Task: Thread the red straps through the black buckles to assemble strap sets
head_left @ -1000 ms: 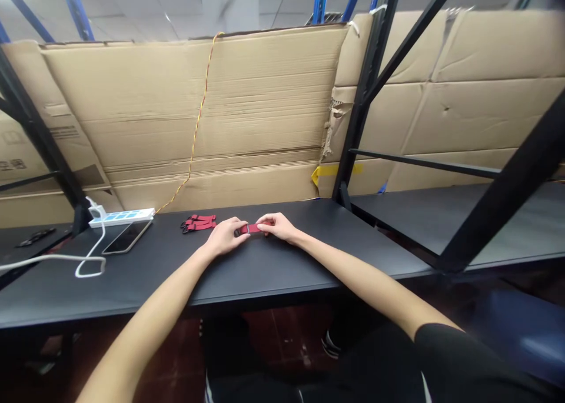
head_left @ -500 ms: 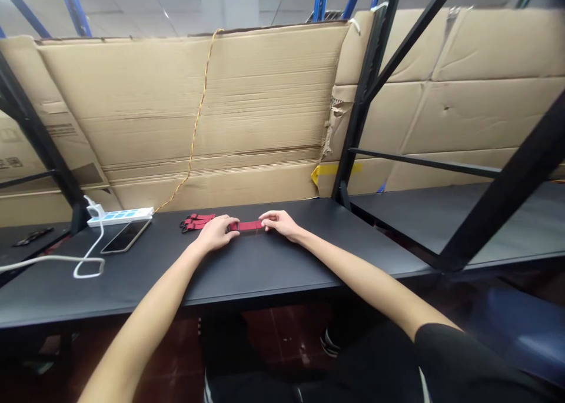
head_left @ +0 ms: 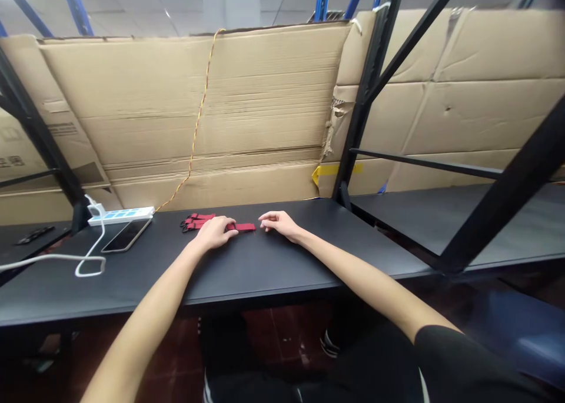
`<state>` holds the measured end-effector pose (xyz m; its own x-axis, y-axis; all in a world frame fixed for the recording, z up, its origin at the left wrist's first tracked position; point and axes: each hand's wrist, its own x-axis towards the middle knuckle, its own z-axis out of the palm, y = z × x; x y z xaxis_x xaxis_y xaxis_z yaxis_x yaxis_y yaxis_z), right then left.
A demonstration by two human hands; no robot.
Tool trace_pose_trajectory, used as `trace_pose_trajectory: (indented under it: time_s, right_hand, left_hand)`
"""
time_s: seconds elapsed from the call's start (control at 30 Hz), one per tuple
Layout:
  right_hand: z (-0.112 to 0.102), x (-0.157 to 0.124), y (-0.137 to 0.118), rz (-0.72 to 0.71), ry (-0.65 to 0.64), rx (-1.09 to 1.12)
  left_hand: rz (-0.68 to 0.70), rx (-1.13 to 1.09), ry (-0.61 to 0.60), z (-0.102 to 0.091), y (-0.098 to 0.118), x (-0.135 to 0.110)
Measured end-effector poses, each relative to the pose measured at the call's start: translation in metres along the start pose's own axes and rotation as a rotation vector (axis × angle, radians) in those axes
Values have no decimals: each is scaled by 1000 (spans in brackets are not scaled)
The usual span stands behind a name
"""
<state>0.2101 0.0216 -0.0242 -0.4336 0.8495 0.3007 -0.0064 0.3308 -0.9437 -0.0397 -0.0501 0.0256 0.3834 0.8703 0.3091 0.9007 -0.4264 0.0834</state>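
A short red strap (head_left: pixel 244 227) lies flat on the black table (head_left: pixel 247 267). My left hand (head_left: pixel 214 232) rests on its left end, fingers curled down over it. A small pile of similar red straps (head_left: pixel 197 221) with black buckles sits just left of that hand. My right hand (head_left: pixel 279 223) lies on the table a little to the right of the strap, apart from it, its fingers loosely bent and holding nothing.
A white power strip (head_left: pixel 120 216) and a dark phone (head_left: pixel 126 236) lie at the left, with a white cable (head_left: pixel 66 259) looping over the table. Cardboard sheets (head_left: pixel 247 109) wall off the back. Black shelf posts (head_left: pixel 366 91) stand to the right.
The strap has slid left toward the pile under my left hand. My right hand has let go of its right end and now rests apart from it.
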Motion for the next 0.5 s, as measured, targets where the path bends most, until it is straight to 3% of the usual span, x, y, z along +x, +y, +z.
trace_pose_trajectory:
  time_s: [0.3,0.5]
  right_hand:
    - [1,0,-2,12,13,13]
    - [2,-1,-4,7,4,7]
  left_hand:
    - [-168,99,-209,-23,-13,-8]
    - [-421,184,-272,-39,-30,-16]
